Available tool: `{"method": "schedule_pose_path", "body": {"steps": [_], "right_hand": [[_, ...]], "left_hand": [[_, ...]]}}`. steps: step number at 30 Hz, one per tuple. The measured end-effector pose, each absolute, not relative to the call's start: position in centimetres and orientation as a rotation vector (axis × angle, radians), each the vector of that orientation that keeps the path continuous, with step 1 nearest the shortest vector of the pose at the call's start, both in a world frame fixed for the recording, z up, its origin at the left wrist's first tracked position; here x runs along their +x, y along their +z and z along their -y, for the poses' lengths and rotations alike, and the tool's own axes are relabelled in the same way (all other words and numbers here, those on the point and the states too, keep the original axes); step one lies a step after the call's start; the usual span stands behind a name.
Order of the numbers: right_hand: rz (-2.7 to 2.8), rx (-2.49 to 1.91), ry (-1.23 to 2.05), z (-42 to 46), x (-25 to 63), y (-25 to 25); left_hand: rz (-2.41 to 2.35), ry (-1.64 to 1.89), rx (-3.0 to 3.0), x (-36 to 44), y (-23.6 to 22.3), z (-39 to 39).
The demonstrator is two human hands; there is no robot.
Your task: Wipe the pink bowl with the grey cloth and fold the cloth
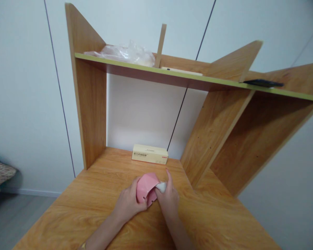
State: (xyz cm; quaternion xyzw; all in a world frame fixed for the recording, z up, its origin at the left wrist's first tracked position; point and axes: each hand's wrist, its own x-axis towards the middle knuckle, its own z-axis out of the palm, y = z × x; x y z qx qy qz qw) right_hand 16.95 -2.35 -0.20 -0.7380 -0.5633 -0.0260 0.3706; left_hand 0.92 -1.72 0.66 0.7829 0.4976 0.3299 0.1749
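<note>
A pink faceted hollow piece point(147, 184), like a small pot with notches in its rim, is tilted above the wooden desk, its opening turned toward the lower right. My left hand point(130, 199) grips it from the left side, with the thumb near the notched edge. My right hand point(169, 198) is closed on a wad of white cloth or tissue point(161, 187) and presses it at the opening's right edge. One finger of that hand points up. Its other fingertips are partly hidden by the wad and the pink rim.
Behind my hands a cream box point(150, 154) with printed characters stands on the wooden desk point(99, 187). Over it runs a shelf point(146, 71) bearing a clear plastic bag point(127, 55), a flat white item point(182, 71) and a dark flat object point(263, 83). Wooden uprights stand left and right.
</note>
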Motion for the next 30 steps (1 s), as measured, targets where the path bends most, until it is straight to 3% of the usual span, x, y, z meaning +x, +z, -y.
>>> {"method": "schedule_pose_path", "body": {"steps": [6, 16, 30], "right_hand": [[1.495, -2.063, -0.082, 2.0, 16.7, -0.7], [1.594, -1.832, -0.445, 2.9, 17.0, 0.0], [1.602, -1.671, 0.058, 1.9, 17.4, -1.1]], "left_hand": [[-1.347, 0.952, 2.223, 0.9, 0.8, 1.7], [-1.377, 0.905, 2.243, 1.2, 1.4, 2.1], [-1.283, 0.84, 2.405, 0.4, 2.1, 2.1]]}}
